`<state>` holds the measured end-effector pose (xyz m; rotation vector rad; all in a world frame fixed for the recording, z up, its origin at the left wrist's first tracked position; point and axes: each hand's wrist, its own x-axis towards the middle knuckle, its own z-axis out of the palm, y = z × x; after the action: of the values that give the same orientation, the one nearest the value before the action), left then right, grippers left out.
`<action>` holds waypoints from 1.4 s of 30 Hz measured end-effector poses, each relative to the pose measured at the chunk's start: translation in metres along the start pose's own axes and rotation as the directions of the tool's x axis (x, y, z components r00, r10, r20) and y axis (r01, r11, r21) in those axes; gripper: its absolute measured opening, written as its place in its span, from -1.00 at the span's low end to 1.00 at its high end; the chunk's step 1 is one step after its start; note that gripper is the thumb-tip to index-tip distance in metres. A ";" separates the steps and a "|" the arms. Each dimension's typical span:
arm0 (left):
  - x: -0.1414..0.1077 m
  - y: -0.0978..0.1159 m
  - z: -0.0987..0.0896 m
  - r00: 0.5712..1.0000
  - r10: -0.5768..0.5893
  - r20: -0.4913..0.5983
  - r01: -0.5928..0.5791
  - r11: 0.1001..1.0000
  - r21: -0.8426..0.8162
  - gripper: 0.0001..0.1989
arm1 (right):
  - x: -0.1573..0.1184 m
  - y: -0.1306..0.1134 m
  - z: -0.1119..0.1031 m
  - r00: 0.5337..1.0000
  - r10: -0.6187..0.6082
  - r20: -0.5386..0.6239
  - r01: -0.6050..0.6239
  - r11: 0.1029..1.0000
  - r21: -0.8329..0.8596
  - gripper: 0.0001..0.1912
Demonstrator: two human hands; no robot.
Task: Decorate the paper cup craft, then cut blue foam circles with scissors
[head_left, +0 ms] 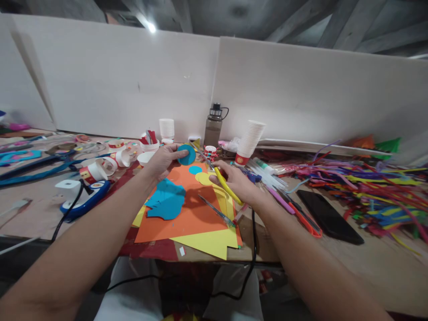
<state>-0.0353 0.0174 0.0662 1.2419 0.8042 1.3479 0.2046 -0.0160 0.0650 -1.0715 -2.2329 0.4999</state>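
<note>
Between the thumb and fingers of my left hand [165,161] is a round blue paper disc [187,155], raised above the table. My right hand [234,179] grips yellow-handled scissors [228,185], whose blades point up and left toward the disc; a small yellow scrap [197,143] shows near their tips. Below lie orange paper sheets [187,229] with a cut blue paper piece [169,200] on top. A smaller blue disc [195,170] and yellow discs [203,179] rest on the orange paper. Nearer me, a pen [217,210] lies across the sheets.
White paper cups [166,129] and a leaning cup stack [250,140] flank a water bottle [213,127] by the white partition. Rightward lie a black phone [329,216], a red-handled cutter [304,220] and colourful pipe cleaners [374,187]. A blue tape dispenser [87,200] sits left. A black cable [254,240] hangs over the edge.
</note>
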 end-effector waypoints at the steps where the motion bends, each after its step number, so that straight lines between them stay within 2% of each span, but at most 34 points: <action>1: 0.000 -0.001 0.002 1.000 0.003 -0.016 -0.004 0.999 -0.041 -0.72 | 0.001 0.002 0.003 0.999 0.030 -0.045 -0.029 0.999 0.020 -0.55; 3: -0.001 -0.004 0.005 1.000 -0.004 -0.011 0.003 0.996 -0.087 -0.71 | 0.003 0.006 0.007 0.985 0.104 -0.135 -0.084 0.985 0.149 -0.55; 5: -0.003 -0.007 0.010 0.999 -0.021 0.037 0.024 0.998 -0.066 -0.71 | 0.004 0.006 0.012 0.973 0.166 -0.161 -0.097 0.926 0.364 -0.52; 7: -0.006 -0.010 0.015 0.994 -0.036 0.099 0.034 0.999 0.025 -0.73 | 0.004 0.003 0.014 0.970 0.189 -0.154 -0.075 0.832 0.550 -0.46; 10: -0.013 -0.013 0.024 0.983 -0.034 0.181 -0.008 0.974 0.226 -0.80 | 0.004 -0.004 0.017 0.973 0.184 -0.140 -0.047 0.751 0.658 -0.37; 13: -0.018 -0.015 0.031 0.967 -0.035 0.254 -0.061 0.931 0.359 -0.86 | 0.003 -0.007 0.019 0.981 0.171 -0.091 -0.074 0.762 0.644 -0.41; 17: -0.020 -0.019 0.034 0.958 -0.085 0.272 -0.013 0.941 0.339 -0.87 | 0.002 -0.005 0.023 0.985 0.146 -0.092 -0.061 0.791 0.608 -0.51; 21: -0.023 -0.028 0.040 0.980 -0.125 0.154 0.090 0.973 0.212 -0.81 | 0.003 -0.004 0.027 0.968 0.185 -0.171 -0.042 0.786 0.616 -0.53; 24: -0.025 -0.038 0.050 0.987 -0.138 0.080 0.137 0.990 0.029 -0.74 | 0.004 -0.003 0.029 0.942 0.220 -0.252 -0.009 0.770 0.638 -0.50; 28: -0.026 -0.048 0.059 0.991 -0.130 0.014 0.130 0.990 -0.053 -0.67 | 0.005 -0.002 0.033 0.921 0.252 -0.298 -0.001 0.765 0.644 -0.49; 31: -0.026 -0.052 0.060 0.988 -0.148 -0.034 0.144 0.985 -0.090 -0.67 | 0.006 0.001 0.037 0.924 0.237 -0.299 -0.002 0.786 0.618 -0.51; 36: -0.023 -0.045 0.056 0.993 -0.116 0.000 0.116 0.988 -0.106 -0.75 | 0.006 0.003 0.034 0.939 0.212 -0.270 -0.018 0.815 0.579 -0.54; 39: -0.019 -0.033 0.049 0.995 -0.075 -0.066 0.064 0.987 -0.147 -0.75 | 0.004 -0.001 0.026 0.943 0.193 -0.272 -0.033 0.865 0.501 -0.55; 42: -0.012 -0.021 0.038 0.986 -0.046 -0.158 0.014 0.981 -0.195 -0.71 | 0.000 -0.007 0.018 0.968 0.110 -0.228 -0.011 0.919 0.395 -0.57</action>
<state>0.0049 0.0027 0.0519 0.9744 0.7809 1.4793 0.1885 -0.0213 0.0562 -0.9342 -1.7885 0.7603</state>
